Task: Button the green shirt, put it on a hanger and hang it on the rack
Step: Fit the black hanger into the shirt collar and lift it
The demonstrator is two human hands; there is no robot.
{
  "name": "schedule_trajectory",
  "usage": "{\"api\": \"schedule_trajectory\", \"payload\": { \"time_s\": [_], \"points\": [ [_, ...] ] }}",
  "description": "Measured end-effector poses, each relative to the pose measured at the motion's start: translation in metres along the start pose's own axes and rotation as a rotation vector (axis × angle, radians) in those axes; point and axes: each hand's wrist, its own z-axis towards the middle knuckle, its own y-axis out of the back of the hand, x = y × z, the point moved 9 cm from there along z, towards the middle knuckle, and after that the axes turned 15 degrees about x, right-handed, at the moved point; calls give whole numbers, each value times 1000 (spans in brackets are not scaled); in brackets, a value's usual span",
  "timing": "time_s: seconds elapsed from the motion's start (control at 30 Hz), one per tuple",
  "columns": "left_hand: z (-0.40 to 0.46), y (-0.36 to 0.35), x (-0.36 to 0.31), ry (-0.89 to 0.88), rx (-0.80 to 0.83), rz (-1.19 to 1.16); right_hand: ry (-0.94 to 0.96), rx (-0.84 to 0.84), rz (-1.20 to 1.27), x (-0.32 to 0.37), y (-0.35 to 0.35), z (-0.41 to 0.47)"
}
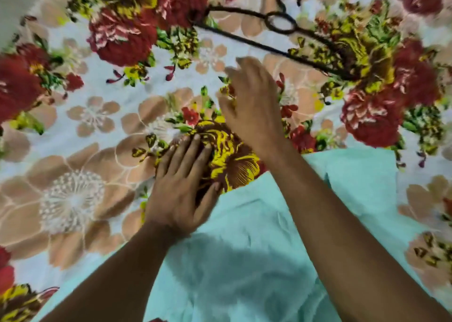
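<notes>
The pale green shirt (244, 253) lies spread on a flowered bedsheet (80, 116), filling the lower middle of the view. My left hand (181, 187) rests flat, fingers straight, on the sheet at the shirt's upper left edge. My right hand (252, 104) is raised above the sheet beyond the shirt, blurred, fingers loosely bent, holding nothing. A black hanger (281, 24) lies on the sheet farther away, its hook pointing to the top of the view. No buttons are visible.
The bedsheet with red, yellow and beige flowers covers the whole view. A grey strip (14, 1) shows at the top left corner. No rack is in view.
</notes>
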Motion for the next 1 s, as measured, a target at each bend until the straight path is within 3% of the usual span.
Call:
{"api": "schedule_trajectory", "payload": {
  "time_s": [0.2,0.43,0.63,0.8,0.9,1.0],
  "points": [
    [3,-6,3,0,7,-9,-205,92,-119,-66,-23,72],
    [2,-8,5,7,23,-32,-215,-112,-83,-73,-27,72],
    [13,21,-5,43,85,-42,-226,-95,-31,-71,-20,72],
    [117,69,17,179,-44,-37,-225,-112,-41,-73,-22,73],
    [181,63,19,163,57,22,-224,-119,-47,-73,-24,75],
    [190,36,30,183,108,45,-212,-148,-22,-76,-26,74]
  ]
}}
